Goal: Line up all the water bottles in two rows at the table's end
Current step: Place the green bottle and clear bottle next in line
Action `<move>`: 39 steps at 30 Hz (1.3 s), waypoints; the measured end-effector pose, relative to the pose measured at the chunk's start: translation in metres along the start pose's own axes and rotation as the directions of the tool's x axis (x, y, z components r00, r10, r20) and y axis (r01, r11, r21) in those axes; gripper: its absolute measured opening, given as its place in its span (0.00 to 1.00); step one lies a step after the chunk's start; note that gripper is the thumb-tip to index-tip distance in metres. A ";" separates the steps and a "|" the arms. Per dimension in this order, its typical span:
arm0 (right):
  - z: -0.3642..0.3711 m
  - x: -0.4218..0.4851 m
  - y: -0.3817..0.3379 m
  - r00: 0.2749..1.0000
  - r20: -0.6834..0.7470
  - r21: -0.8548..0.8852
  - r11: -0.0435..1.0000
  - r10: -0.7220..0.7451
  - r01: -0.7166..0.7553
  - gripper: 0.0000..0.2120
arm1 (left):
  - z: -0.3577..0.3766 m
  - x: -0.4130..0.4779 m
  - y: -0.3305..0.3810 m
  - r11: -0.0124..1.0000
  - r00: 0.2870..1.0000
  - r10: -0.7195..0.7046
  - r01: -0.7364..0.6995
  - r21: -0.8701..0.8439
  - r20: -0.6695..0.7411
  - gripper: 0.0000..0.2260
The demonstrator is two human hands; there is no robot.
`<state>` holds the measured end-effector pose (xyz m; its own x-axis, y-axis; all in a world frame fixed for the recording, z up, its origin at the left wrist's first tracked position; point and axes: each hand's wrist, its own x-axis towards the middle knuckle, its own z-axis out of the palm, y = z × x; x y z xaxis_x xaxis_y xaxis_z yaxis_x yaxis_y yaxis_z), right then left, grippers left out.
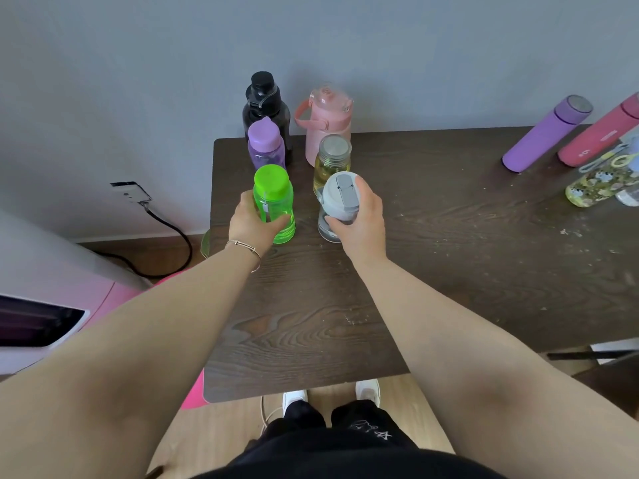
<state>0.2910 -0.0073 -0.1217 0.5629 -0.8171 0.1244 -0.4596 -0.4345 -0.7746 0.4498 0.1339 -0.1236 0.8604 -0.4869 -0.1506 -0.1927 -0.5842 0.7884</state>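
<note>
Dark wood-grain counter (432, 236) against a grey wall, two rows of bottles forming at its left end.

Behind the green bottle (274, 205) stand the purple-capped bottle (265, 145) and black bottle (265, 105); just right of it the grey-lidded bottle (337, 209) fronts the yellow bottle (331, 160) and pink jug (326, 122). Left hand (254, 224) has its grip clamped on the green bottle's body, right hand (359, 216) on the grey lid. Smooth, stiff plastic, probably light; mid-body holds suit best. Far right of the green bottle, the purple flask (543, 136), pink flask (598, 136) and patterned bottle (600, 181) wait, path unobstructed.

Single head-worn wide-angle view, steeply down and forward over table (449, 236) end.
</note>
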 end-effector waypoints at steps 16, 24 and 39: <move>-0.011 -0.001 -0.009 0.995 0.102 -0.139 0.990 -0.013 0.027 0.44 | -0.004 -0.014 0.010 0.990 0.997 0.066 -0.071 0.121 0.047 0.31; -0.030 -0.011 0.000 0.985 0.156 -0.381 0.925 0.076 -0.011 0.51 | -0.009 -0.035 -0.004 0.828 0.978 0.086 -0.177 0.531 0.192 0.38; -0.131 -0.046 0.060 0.954 0.299 -0.760 0.608 0.010 0.232 0.35 | 0.055 -0.121 0.037 0.530 0.901 0.203 -0.431 0.730 0.384 0.37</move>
<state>0.1472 -0.0452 -0.0927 0.7380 -0.6706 -0.0747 -0.6706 -0.7412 0.0294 0.3125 0.1355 -0.1086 0.5544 -0.8067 -0.2045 -0.8175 -0.5739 0.0476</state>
